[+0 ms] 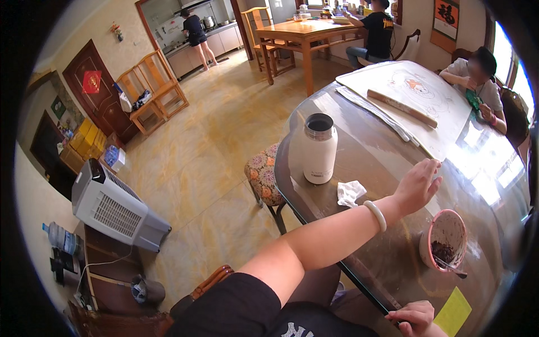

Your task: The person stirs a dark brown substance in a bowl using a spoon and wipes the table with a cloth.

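Note:
My left hand, with a pale bangle on its wrist, reaches over the glass-topped table, near the corner of a large white board. Its fingers are loosely bent and hold nothing. At the table's near edge, my right hand rests with slightly curled fingers beside a yellow-green paper; no object shows in it. Between the hands, to the right, stands a pink-rimmed bowl with dark residue and a spoon. Left of my left hand are a crumpled white tissue and an uncapped white bottle.
A wooden rolling pin lies on the board, a folded cloth along its edge. One person sits at the table's far right, another at the wooden table; a third stands in the kitchen. A patterned stool and an air cooler stand left.

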{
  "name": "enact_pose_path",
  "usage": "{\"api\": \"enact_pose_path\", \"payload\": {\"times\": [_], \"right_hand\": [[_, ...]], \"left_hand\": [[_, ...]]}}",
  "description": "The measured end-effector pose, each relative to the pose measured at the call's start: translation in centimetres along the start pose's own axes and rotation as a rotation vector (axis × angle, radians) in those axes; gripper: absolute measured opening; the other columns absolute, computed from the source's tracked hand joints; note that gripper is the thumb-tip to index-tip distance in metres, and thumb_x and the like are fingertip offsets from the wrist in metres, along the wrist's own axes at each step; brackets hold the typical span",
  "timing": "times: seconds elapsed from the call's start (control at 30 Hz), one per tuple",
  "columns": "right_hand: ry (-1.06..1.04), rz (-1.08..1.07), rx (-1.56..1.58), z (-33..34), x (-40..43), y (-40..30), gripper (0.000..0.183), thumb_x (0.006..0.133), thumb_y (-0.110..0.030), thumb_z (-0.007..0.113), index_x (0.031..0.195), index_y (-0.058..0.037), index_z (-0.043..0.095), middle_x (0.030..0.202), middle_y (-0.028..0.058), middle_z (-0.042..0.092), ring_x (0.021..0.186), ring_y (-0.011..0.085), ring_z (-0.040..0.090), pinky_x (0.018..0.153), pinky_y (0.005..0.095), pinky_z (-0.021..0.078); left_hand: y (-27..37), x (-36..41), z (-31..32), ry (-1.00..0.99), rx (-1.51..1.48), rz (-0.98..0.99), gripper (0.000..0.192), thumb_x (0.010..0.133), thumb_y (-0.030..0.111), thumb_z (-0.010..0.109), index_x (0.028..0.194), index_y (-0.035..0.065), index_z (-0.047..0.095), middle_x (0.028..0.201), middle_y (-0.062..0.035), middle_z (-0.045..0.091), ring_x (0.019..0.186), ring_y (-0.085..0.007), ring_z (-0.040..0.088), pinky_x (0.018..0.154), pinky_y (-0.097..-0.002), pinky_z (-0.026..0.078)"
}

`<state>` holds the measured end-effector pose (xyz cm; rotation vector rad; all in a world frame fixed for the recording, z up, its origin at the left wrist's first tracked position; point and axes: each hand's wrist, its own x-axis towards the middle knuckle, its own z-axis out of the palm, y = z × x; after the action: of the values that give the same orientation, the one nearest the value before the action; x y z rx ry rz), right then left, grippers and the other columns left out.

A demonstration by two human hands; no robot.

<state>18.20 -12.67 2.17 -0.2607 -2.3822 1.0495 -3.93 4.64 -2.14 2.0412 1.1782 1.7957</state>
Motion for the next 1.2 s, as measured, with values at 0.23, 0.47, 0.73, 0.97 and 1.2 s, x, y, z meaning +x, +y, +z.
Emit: {"api": "enact_pose_path", "payload": {"times": [0.23, 0.47, 0.73, 0.97, 1.2], "right_hand": [[0.011, 0.014, 0.034, -0.1, 0.0, -0.1, 0.029, 0.091, -0.02, 0.055, 0.093, 0.0058, 0.067, 0.074, 0.0139, 0.067, 0.057, 0.0235, 0.062, 0.054, 0.0329, 0.049], [0.049, -0.071, -0.048, 0.6, -1.6, 1.8, 0.024, 0.087, -0.021, 0.054, 0.09, -0.0013, 0.069, 0.07, 0.0056, 0.07, 0.051, 0.0163, 0.064, 0.048, 0.0261, 0.0516], [0.018, -0.086, -0.041, 0.3, -1.4, 1.8, 0.023, 0.086, -0.018, 0.055, 0.093, -0.0006, 0.069, 0.07, 0.0073, 0.069, 0.051, 0.0173, 0.064, 0.047, 0.0267, 0.0503], [0.05, -0.099, -0.065, 0.8, -1.4, 1.5, 0.024, 0.088, -0.02, 0.054, 0.091, -0.0006, 0.069, 0.071, 0.0063, 0.07, 0.051, 0.0157, 0.064, 0.048, 0.0256, 0.0515], [0.046, -0.084, -0.073, 0.8, -1.4, 1.6, 0.027, 0.091, -0.022, 0.051, 0.091, 0.0003, 0.068, 0.069, 0.0054, 0.07, 0.051, 0.0158, 0.065, 0.048, 0.0259, 0.052]], "left_hand": [[-0.1, -0.1, 0.5, 0.053, 0.02, 0.064, 0.026, 0.089, 0.011, 0.056, 0.111, 0.0008, 0.046, 0.098, -0.0181, 0.054, 0.088, -0.0342, 0.055, 0.077, -0.0418, 0.046], [-1.1, 0.6, 0.4, -0.027, 0.031, -0.035, 0.027, 0.083, -0.002, 0.056, 0.109, -0.0002, 0.048, 0.095, -0.0153, 0.053, 0.085, -0.0285, 0.056, 0.077, -0.0378, 0.047], [-1.0, 0.3, -0.7, -0.051, 0.085, -0.041, 0.032, 0.08, -0.006, 0.054, 0.111, 0.0003, 0.049, 0.1, -0.0159, 0.055, 0.085, -0.027, 0.057, 0.078, -0.0354, 0.049], [-1.6, 0.4, -0.4, -0.014, 0.134, 0.028, 0.035, 0.077, -0.009, 0.051, 0.111, 0.0006, 0.047, 0.102, -0.0166, 0.055, 0.091, -0.0299, 0.057, 0.079, -0.0376, 0.049], [-1.1, 0.1, -0.3, 0.006, 0.072, -0.011, 0.038, 0.075, -0.008, 0.051, 0.112, 0.0012, 0.047, 0.103, -0.0169, 0.053, 0.094, -0.0342, 0.055, 0.081, -0.0399, 0.048]]}}
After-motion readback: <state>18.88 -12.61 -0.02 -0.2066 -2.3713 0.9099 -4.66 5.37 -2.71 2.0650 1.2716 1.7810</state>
